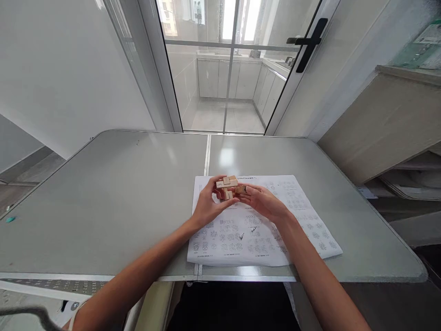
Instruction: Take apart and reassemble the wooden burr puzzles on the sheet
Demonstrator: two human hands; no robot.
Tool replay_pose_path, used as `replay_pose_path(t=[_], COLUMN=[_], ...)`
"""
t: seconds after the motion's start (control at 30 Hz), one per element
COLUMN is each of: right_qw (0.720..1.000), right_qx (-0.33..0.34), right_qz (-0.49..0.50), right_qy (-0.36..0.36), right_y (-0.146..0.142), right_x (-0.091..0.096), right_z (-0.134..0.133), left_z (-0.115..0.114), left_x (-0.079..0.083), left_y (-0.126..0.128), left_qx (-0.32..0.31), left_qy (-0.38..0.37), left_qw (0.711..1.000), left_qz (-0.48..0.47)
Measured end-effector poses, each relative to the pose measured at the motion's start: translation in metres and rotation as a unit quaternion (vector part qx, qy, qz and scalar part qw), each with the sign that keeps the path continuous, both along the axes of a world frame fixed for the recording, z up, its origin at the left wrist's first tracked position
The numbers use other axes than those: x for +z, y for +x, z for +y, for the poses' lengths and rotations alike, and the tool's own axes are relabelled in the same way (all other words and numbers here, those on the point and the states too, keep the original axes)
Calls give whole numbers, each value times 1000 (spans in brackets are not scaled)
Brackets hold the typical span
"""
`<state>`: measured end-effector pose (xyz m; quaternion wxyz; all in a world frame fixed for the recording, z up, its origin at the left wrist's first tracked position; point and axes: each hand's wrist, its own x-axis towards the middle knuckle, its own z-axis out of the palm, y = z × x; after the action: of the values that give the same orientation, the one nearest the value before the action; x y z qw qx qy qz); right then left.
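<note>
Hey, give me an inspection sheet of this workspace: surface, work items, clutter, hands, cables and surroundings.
Surface: grey table, with a pale seam strip running between two panels.
Work items: light wooden pieces held together above a printed sheet that lies on the table and shows rows of small diagrams.
Clutter: small teal item near the table's left edge; too small to identify.
Hands: left hand grips the wooden pieces; right hand meets them from the right, its grip partly hidden.
Cables: dark grey cord-like strand at lower left; cannot tell whether it is a cable.
Surroundings: glazed door with black handle beyond the far edge; shelving at right.
</note>
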<state>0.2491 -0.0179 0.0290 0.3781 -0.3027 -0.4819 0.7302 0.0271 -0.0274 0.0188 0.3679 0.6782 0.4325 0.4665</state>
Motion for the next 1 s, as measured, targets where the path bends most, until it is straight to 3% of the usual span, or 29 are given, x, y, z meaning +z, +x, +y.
replay_pose_path(t=[0.57,1.0], right_qw=[1000,1000], right_qx=[11,27], right_qz=[-8,0], right_qy=[18,-3], right_y=[-12,-16], right_x=[0,-3], right_z=[-5,-9], left_z=[-2,-5], left_x=[2,2], left_y=[-1,1], left_qx=[-16,-52], left_qy=[89,55], left_qw=[993,994], left_qz=[70,74])
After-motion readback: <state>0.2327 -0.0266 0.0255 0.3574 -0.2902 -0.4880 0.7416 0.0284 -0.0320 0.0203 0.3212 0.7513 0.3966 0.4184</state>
